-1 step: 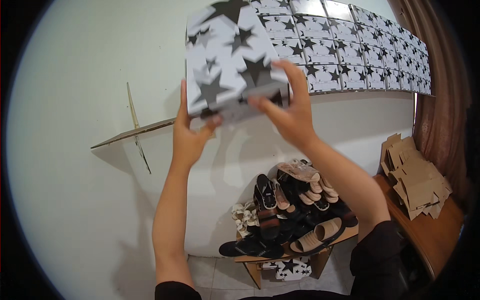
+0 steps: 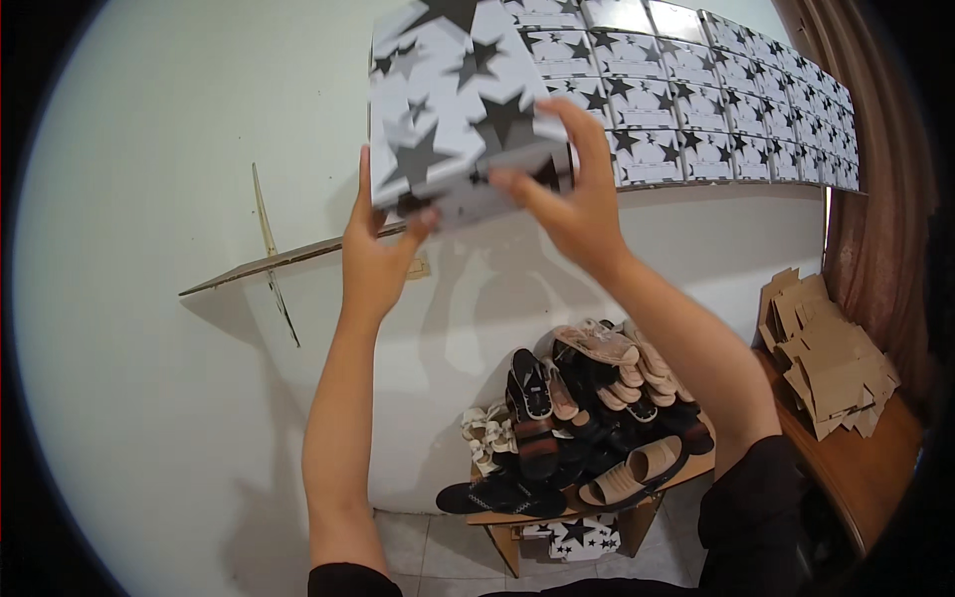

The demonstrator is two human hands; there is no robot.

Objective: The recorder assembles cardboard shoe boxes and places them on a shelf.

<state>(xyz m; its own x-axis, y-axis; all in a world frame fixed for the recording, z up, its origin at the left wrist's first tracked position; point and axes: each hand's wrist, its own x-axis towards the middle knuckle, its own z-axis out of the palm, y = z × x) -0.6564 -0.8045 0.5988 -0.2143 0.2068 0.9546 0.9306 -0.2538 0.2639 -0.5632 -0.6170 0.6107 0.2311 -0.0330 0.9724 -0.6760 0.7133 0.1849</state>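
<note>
A white shoe box patterned with black and grey stars is raised in front of me, its top cut off by the upper edge of the view. My left hand grips its lower left side, thumb on the near end and fingers along the side. On the right, my right hand clasps the other side, with its thumb across the near end. The box hides part of the wall shelf and may or may not touch it; I cannot tell. Stacked star-patterned boxes stand just right of it.
Below, a small wooden table bears a heap of shoes and sandals. More star-patterned boxes lie under it. At right are flattened brown cardboard pieces on a wooden surface, beside a brown curtain.
Both hands and the shoe box have risen slightly, farther toward the top of the view. The grip is the same.
</note>
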